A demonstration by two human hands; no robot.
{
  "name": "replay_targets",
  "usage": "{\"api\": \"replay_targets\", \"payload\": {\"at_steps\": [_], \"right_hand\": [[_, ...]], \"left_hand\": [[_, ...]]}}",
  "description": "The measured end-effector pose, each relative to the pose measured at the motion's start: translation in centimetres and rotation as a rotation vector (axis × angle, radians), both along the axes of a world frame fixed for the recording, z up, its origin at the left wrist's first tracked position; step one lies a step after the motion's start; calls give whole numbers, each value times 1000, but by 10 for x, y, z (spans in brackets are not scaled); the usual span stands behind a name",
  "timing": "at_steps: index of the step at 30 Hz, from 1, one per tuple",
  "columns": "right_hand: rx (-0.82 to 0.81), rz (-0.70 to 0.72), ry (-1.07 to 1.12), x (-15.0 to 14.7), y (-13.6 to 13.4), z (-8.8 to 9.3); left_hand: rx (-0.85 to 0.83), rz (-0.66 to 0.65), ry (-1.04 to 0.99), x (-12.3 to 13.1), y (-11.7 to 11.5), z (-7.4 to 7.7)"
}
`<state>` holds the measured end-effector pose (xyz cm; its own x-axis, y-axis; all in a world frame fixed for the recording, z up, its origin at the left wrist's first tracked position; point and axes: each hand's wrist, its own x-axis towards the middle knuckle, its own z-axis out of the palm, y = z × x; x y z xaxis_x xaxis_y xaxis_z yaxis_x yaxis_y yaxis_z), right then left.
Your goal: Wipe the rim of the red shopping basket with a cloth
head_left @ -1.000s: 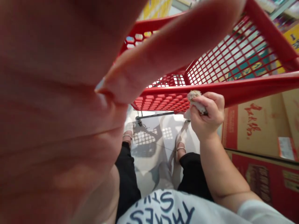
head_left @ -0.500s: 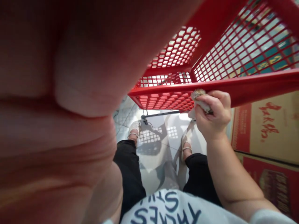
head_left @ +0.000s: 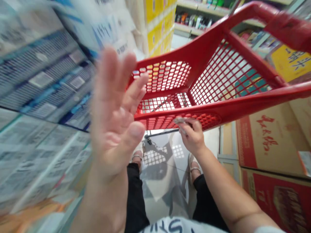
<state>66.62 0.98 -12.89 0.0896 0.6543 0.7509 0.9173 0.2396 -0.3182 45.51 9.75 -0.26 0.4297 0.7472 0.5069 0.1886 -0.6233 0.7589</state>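
"How are the hands?"
"Left hand (head_left: 116, 124) raised, fingers part-spread, holding nothing. Right hand (head_left: 194, 136) pinches a wad (head_left: 179, 120) by the cart (head_left: 243, 106), at six o'clock on its basket; I can't tell if they touch."
"Risks?"
"The wad might snag in the mesh if pushed hard, or slip if pinched loosely."
"Materials?"
"Wad greyish, crumpled, soft-looking; cart apparently smooth red plastic, holed hexagonally at eleven o'clock, squarely at two."

a shop
there is a red shopping cart (head_left: 230, 109), shelves (head_left: 183, 28) with lots of little bottles (head_left: 198, 22), big piled-up boxes (head_left: 279, 139) and a yellow sign (head_left: 295, 63).
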Motion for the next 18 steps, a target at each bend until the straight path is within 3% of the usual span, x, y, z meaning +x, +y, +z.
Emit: {"api": "replay_targets", "payload": {"at_steps": [2,5,7,13,18], "right_hand": [[13,24,-3,-4,3,-2],[107,-18,17,-7,7,-1],[93,-6,-12,-7,8,1],[108,-15,-9,-7,5,4],[-15,-45,-120,-6,8,-5]], "left_hand": [[93,-47,83,14,10,-7],[278,60,411,31,21,-29],[332,111,518,39,23,-42],[370,161,497,44,22,-53],[403,152,447,41,31,-58]]}}
